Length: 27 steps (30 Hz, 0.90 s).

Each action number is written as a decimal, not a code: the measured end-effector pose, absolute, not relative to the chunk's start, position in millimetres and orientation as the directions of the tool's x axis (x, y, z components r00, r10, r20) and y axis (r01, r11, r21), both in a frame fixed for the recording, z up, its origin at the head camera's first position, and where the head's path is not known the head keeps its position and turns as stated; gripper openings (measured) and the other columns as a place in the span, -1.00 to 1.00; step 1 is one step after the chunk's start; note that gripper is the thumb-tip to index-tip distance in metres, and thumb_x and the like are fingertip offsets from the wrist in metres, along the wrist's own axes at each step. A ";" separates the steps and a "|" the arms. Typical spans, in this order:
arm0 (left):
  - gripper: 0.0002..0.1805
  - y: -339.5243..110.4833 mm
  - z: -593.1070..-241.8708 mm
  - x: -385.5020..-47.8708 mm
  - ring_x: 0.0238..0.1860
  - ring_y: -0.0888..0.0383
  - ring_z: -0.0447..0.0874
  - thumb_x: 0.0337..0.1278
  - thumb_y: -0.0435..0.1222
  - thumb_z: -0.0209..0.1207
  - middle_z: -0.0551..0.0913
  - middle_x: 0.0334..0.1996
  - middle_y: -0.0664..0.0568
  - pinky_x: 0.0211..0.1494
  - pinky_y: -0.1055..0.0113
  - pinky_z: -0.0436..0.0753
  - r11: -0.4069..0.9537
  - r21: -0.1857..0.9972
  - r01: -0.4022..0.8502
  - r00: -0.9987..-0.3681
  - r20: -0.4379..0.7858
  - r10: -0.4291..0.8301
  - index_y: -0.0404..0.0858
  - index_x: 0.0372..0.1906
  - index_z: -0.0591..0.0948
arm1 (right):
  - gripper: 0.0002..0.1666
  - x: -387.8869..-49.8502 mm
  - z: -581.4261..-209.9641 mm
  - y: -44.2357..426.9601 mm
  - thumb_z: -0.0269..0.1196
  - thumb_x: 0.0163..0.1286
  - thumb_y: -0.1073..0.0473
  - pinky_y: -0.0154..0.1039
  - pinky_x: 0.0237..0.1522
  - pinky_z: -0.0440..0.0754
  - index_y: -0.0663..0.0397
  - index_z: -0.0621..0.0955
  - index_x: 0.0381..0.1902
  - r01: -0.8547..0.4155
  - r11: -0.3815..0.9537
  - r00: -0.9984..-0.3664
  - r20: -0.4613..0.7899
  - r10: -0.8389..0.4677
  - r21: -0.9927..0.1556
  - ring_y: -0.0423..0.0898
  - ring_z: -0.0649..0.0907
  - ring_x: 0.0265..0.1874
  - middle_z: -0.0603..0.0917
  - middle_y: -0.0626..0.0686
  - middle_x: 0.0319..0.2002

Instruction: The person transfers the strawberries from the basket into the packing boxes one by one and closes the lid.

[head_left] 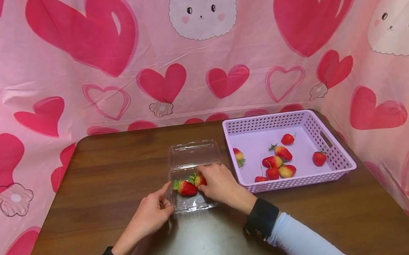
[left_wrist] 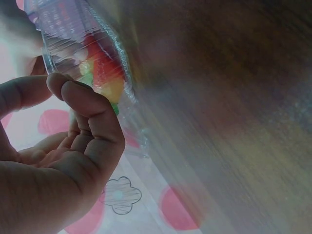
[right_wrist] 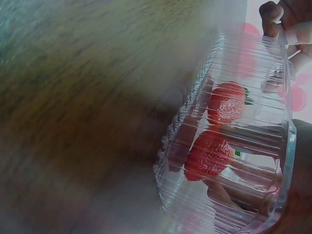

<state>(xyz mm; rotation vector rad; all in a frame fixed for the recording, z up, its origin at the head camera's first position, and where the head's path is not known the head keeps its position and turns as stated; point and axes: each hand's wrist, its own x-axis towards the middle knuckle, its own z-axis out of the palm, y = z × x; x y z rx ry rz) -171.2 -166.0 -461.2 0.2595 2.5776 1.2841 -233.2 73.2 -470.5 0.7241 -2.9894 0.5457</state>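
Note:
A hinged clear plastic box [head_left: 195,204] lies on the table with its lid [head_left: 193,153] thrown back. My left hand [head_left: 151,212] holds the box's left rim, thumb and finger on the edge; the left wrist view shows this hand [left_wrist: 73,146] close up. Inside the box, my right hand [head_left: 220,184] grips a strawberry [head_left: 199,180] between its fingers. Just left of that one lies another strawberry [head_left: 186,188] with green leaves. Through the ribbed wall, the right wrist view shows a held strawberry [right_wrist: 209,156] and a second strawberry [right_wrist: 227,103] side by side.
To the right of the box stands a lilac basket [head_left: 296,181] with perforated walls, several strawberries [head_left: 283,153] scattered in it. Both stand on a dark wooden table [head_left: 121,169]. A pink cloth [head_left: 66,65] with hearts and rabbits hangs behind and beside it.

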 end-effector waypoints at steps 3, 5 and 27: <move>-0.25 -165.8 -461.9 -170.8 -0.57 0.07 0.44 0.28 -0.45 0.25 0.51 -0.54 0.01 -0.48 0.30 0.45 0.592 0.805 0.048 -0.953 -0.141 0.269 -0.42 0.56 0.34 | -0.54 -233.1 -471.7 72.8 0.54 0.27 0.02 -0.01 -0.06 0.64 0.08 0.71 0.05 -0.449 0.832 -0.891 0.099 -0.443 -0.327 0.06 0.68 -0.20 0.79 0.05 -0.20; -0.25 -165.7 -462.3 -170.7 -0.57 0.07 0.44 0.28 -0.45 0.25 0.52 -0.54 0.01 -0.48 0.29 0.46 0.591 0.805 0.048 -0.953 -0.141 0.269 -0.42 0.56 0.34 | -0.54 -233.2 -472.6 72.6 0.54 0.27 0.03 -0.01 -0.06 0.65 0.08 0.71 0.06 -0.452 0.832 -0.890 0.101 -0.445 -0.322 0.06 0.70 -0.20 0.79 0.06 -0.20; -0.26 -165.7 -462.6 -170.5 -0.58 0.07 0.45 0.30 -0.44 0.25 0.52 -0.54 0.01 -0.49 0.29 0.46 0.588 0.807 0.049 -0.954 -0.136 0.266 -0.41 0.57 0.34 | -0.50 -233.5 -467.0 77.7 0.51 0.27 0.22 0.03 0.10 0.69 0.21 0.68 0.15 -0.468 0.795 -0.875 0.073 -0.479 -0.385 0.11 0.73 -0.06 0.74 0.17 -0.07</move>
